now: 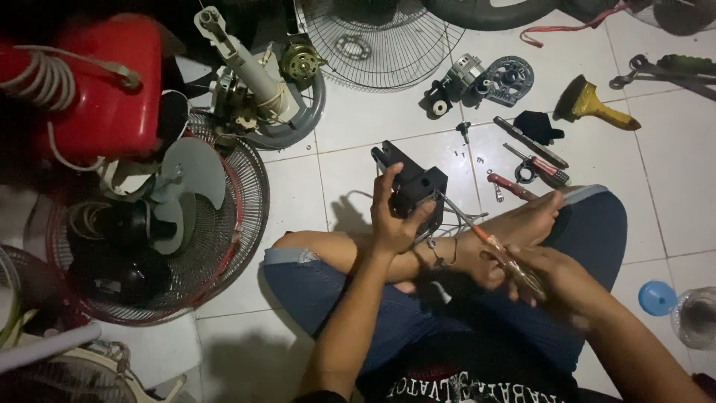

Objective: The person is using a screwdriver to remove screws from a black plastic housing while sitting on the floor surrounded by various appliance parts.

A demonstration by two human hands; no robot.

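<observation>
I sit cross-legged on a white tiled floor. My left hand (393, 216) grips a black plastic housing part (410, 181) with thin wires trailing from it, held above my knees. My right hand (548, 280) holds a screwdriver (492, 242) with an orange and clear handle; its thin shaft points up-left and its tip touches the black part near the wires.
A fan grille with grey blades (186, 216) lies at left beside a red housing (112, 89). A fan stand with motor (253, 82) and a wire grille (380, 37) sit behind. Motor parts (485, 78), a yellow-handled brush (593, 104), pliers (533, 168) and a clear bottle with blue cap (690, 313) lie right.
</observation>
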